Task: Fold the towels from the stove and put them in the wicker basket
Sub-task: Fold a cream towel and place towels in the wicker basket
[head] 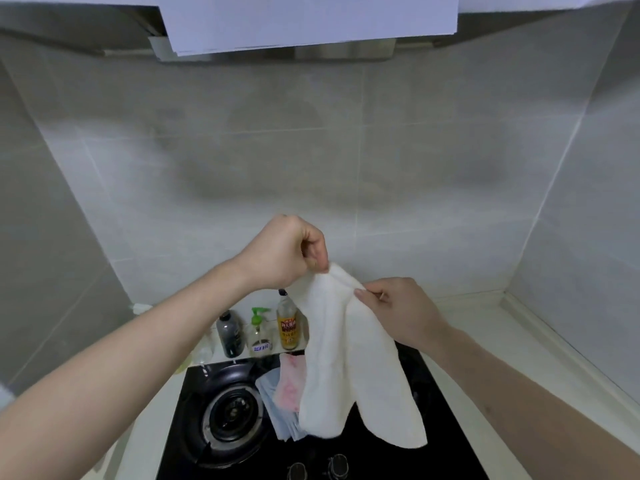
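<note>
A white towel (349,368) hangs in the air above the black stove (446,441). My left hand (289,254) pinches its top edge between thumb and fingers. Just to the right and slightly lower, my right hand (394,311) grips the same top edge. The towel droops in two lobes over the stove's middle. Under it, on the stove, lie a pink-and-white towel (289,382) and a light blue towel (277,407), both partly hidden by the white one. No wicker basket is in view.
A gas burner (230,414) sits at the stove's left, two knobs (317,467) at its front edge. Behind the stove stand a dark bottle (229,336), a green-pump dispenser (259,332) and a sauce bottle (286,323). Tiled walls enclose the counter; a range hood (304,26) hangs overhead.
</note>
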The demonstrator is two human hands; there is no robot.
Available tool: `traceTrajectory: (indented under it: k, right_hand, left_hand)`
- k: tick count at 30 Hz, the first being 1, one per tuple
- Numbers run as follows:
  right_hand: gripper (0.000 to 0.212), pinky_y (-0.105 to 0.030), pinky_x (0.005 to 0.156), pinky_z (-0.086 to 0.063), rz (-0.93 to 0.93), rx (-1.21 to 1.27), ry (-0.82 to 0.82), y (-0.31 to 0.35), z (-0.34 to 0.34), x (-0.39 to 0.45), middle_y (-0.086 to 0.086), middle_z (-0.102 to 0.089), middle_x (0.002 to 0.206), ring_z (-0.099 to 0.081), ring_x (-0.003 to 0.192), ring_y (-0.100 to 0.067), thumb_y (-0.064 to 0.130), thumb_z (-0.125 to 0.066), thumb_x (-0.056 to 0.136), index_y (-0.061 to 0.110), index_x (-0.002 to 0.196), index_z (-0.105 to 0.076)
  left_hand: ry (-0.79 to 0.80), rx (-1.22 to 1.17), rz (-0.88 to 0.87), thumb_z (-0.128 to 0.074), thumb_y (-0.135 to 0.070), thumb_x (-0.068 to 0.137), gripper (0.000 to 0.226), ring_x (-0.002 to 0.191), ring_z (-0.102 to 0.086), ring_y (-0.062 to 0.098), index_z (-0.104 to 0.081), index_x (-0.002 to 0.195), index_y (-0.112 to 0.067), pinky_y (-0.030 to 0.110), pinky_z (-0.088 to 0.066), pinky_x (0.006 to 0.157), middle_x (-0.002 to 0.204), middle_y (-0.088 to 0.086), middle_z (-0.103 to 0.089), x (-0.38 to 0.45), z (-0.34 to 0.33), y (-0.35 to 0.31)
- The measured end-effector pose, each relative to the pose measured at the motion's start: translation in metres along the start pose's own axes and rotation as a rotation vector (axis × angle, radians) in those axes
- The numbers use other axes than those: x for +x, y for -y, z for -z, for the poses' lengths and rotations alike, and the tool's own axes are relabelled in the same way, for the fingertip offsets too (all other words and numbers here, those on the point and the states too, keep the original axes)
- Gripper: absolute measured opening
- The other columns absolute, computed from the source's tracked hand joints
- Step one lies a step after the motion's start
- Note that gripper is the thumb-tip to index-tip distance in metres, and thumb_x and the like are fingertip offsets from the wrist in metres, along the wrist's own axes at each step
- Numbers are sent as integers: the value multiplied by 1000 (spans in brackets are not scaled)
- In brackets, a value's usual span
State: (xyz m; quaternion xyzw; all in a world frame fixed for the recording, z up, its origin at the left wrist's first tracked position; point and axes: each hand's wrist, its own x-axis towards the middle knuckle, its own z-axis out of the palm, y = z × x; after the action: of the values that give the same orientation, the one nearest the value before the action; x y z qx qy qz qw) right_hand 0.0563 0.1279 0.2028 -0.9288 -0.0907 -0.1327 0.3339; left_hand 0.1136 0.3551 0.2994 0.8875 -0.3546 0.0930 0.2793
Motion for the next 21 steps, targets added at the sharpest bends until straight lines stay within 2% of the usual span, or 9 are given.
traceTrajectory:
  k: [7, 10, 13, 15, 17, 19, 21]
  right_hand:
    - [51, -31, 51, -27, -10, -147, 28, 1, 15, -12, 1, -29, 51, -26, 49, -15, 39, -50, 101, 14, 61, -30]
    - [50, -31, 51, -26, -17, -180, 17, -1, 27, -15, 2, -28, 50, -26, 49, -15, 37, -49, 101, 15, 61, -30]
    - [50, -32, 51, -28, -37, -224, -21, -7, 37, -18, 1, -29, 49, -27, 49, -17, 38, -48, 101, 15, 61, -30]
    - [49, -33, 52, -29, -44, -230, -44, -14, 44, -22, 0, -30, 50, -29, 49, -17, 38, -47, 102, 14, 61, -32]
    - [48, -33, 52, -28, -43, -191, -69, -23, 54, -24, -1, -30, 51, -29, 51, -18, 37, -47, 102, 11, 64, -33]
    - [47, -34, 53, -28, -24, -115, -105, -32, 66, -27, 1, -30, 54, -28, 53, -16, 36, -47, 102, 11, 66, -32]
    - [46, -35, 55, -28, 23, -68, -137, -40, 78, -30, 0, -32, 57, -30, 55, -16, 34, -49, 102, 11, 66, -31]
  left_hand:
    - [-5, 88, -41, -89, -9, 75, 17, 68, -68, -6, -78, 69, -20, 5, -45, 64, 68, -14, -74, -1, -3, -15]
    - [-1, 103, -62, -90, -10, 73, 23, 69, -69, -4, -72, 65, -21, 8, -49, 66, 67, -13, -74, 3, -7, -27]
    - [-1, 136, -112, -82, 0, 73, 26, 69, -68, -6, -70, 64, -22, 9, -48, 65, 63, -21, -68, 7, -19, -43]
    - [-15, 137, -110, -74, 3, 71, 29, 70, -67, -3, -70, 65, -25, 16, -52, 67, 64, -20, -69, 10, -29, -53]
    - [-25, 46, -42, -80, 0, 74, 33, 68, -68, 2, -68, 64, -29, 25, -56, 68, 67, -13, -72, 15, -36, -61]
    - [-33, -137, 57, -89, -9, 76, 28, 68, -68, 8, -69, 68, -27, 25, -58, 69, 67, -6, -73, 22, -43, -69]
    - [-44, -310, 154, -90, -12, 77, 20, 68, -65, 9, -73, 75, -21, 23, -54, 69, 65, -6, -72, 30, -51, -78]
